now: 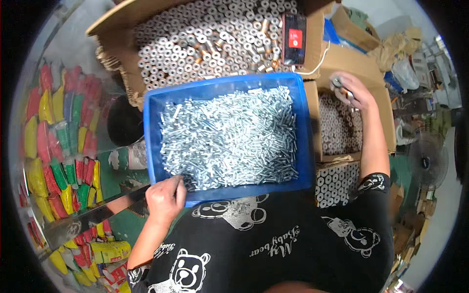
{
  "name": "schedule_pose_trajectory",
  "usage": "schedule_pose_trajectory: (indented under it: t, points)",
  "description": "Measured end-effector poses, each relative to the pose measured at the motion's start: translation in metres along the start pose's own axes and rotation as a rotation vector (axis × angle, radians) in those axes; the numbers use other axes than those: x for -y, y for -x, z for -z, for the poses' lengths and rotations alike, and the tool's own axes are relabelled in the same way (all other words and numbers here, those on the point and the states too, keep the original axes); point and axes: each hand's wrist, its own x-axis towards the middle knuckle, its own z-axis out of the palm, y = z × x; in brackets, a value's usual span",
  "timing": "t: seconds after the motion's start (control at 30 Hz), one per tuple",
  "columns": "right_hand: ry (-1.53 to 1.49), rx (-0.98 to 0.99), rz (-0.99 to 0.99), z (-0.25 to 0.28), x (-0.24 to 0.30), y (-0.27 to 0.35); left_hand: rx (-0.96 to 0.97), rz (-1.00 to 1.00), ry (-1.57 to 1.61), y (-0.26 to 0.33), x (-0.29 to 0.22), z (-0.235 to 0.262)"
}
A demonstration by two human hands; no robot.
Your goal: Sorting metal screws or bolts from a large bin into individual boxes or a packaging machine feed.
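A blue plastic tub (228, 84) heaped with small silvery metal pins (234, 139) sits in front of me. My left hand (165, 198) is closed at the tub's near left corner, its fingertips over the pins; whatever is between them is hidden. My right hand (352, 90) is raised over an open cardboard box (383, 119) to the right of the tub. Its fingers are closed on grey, ring-ended metal cylinders (337, 83), one with a coppery side. Similar cylinders (337, 124) stand packed inside that box.
Behind the tub, a large cardboard box (117, 78) holds many metal cylinders, with a dark red-labelled pack (294, 39) on them. More cylinders (337, 184) stand below the right box. Red, yellow and green bags (61, 146) lie at left. A fan (427, 158) stands far right.
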Motion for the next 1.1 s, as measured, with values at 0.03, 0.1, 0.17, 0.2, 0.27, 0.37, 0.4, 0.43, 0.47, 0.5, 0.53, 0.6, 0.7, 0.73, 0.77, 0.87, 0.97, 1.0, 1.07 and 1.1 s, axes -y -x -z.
schedule_pose_trajectory:
  t: [0.03,0.1,0.17,0.2,0.27,0.37,0.4,0.43,0.47,0.5,0.53,0.6,0.7,0.73,0.77,0.87,0.97,1.0,1.07,1.1]
  points:
    - [0.237,0.004,-0.006,-0.036,0.031,-0.013,-0.036,-0.01,-0.009,0.004,0.001,0.0]
    - [0.64,0.01,0.268,-0.097,0.056,-0.051,-0.033,-0.002,0.006,0.005,-0.001,0.002]
    - [0.93,-0.053,0.532,-0.141,0.06,-0.095,-0.064,-0.031,0.032,0.001,0.0,0.005]
    - [1.052,-0.111,0.513,-0.161,0.063,-0.117,-0.087,-0.043,0.044,0.002,0.002,0.004]
    - [1.199,-0.25,0.52,-0.194,0.061,-0.156,-0.087,-0.068,0.073,0.002,0.005,0.007]
    - [1.319,-0.451,0.567,-0.237,0.064,-0.186,-0.082,-0.056,0.098,0.006,0.011,0.005]
    - [1.358,-0.486,0.499,-0.243,0.068,-0.196,-0.075,-0.052,0.113,0.006,0.012,0.006]
    - [1.353,-0.514,0.435,-0.251,0.071,-0.204,-0.09,-0.059,0.126,0.009,0.015,0.003]
    - [1.345,-0.543,0.37,-0.259,0.074,-0.211,-0.106,-0.057,0.131,0.01,0.018,0.001]
    - [1.365,-0.536,0.301,-0.263,0.078,-0.216,-0.134,-0.078,0.192,0.011,0.02,-0.001]
    - [1.376,-0.533,0.311,-0.268,0.078,-0.223,-0.161,-0.096,0.255,0.012,0.024,-0.005]
    - [1.402,-0.572,0.269,-0.266,0.076,-0.234,-0.211,-0.142,0.282,0.013,0.029,-0.009]
    - [1.473,-0.581,0.299,-0.281,0.065,-0.234,-0.178,-0.181,0.208,0.015,0.029,-0.006]
    - [1.455,-0.609,0.337,-0.284,0.065,-0.226,-0.182,-0.185,0.209,0.014,0.029,-0.005]
    - [1.528,-0.611,0.279,-0.276,0.061,-0.239,-0.19,-0.206,0.265,0.013,0.03,-0.003]
    - [1.474,-0.675,0.381,-0.277,0.055,-0.234,-0.189,-0.196,0.322,0.014,0.029,-0.003]
    - [1.416,-0.702,0.407,-0.283,0.059,-0.225,-0.167,-0.19,0.316,0.015,0.035,-0.008]
    - [1.361,-0.718,0.394,-0.287,0.061,-0.222,-0.154,-0.214,0.31,0.016,0.037,-0.009]
    - [1.337,-0.658,0.437,-0.317,0.064,-0.203,-0.123,-0.176,0.298,0.018,0.037,-0.008]
    - [1.102,-0.593,0.648,-0.336,0.061,-0.191,-0.09,-0.148,0.289,0.019,0.035,-0.006]
